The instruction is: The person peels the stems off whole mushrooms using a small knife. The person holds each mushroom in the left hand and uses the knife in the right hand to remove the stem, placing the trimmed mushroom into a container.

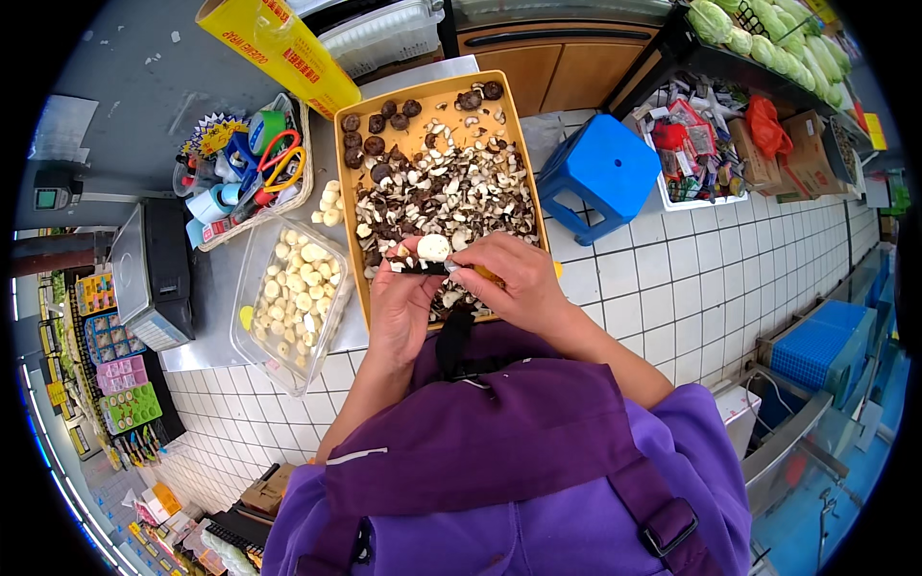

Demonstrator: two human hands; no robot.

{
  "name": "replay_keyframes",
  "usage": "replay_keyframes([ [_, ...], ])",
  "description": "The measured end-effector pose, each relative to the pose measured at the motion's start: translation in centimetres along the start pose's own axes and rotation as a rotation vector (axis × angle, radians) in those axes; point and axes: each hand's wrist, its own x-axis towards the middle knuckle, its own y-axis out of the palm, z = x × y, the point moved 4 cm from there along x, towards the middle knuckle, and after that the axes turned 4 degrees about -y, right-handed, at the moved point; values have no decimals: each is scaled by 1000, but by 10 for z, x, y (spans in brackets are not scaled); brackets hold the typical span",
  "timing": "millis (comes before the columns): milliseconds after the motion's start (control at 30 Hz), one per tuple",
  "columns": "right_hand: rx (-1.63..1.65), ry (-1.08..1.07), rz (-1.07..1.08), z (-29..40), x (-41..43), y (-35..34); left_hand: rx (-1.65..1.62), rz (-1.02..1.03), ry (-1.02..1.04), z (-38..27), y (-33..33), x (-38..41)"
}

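Note:
My left hand [403, 306] holds a water chestnut [433, 248] whose visible side is peeled white. In my right hand [515, 277] is a knife [425, 268] with a dark blade. Its handle looks yellow-orange and is mostly covered by my fingers. The blade lies just below the water chestnut, with bits of pale peel on it. Both hands are over the near part of a yellow-orange tray [534, 187]. Brown and white peelings [446, 187] heap up in this tray, and several unpeeled water chestnuts [374, 145] lie at its far left.
Left of the tray stands a clear plastic container [248, 288] of peeled water chestnuts. Several more peeled ones [330, 203] lie beside the tray. Behind are a basket [306, 158] with scissors [284, 162] and a yellow wrap roll [288, 54]. A blue stool [612, 162] stands at right.

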Motion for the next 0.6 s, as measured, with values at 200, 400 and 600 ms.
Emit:
replay_keyframes([
  [200,-39,-26,-34,-2,-1,0,-5,-8,28,0,2,-2],
  [400,60,141,43,-27,-20,2,-2,-85,-53,16,-15,-2],
  [600,16,348,24,-53,-31,-7,45,-100,-53,2,-9,-5],
])
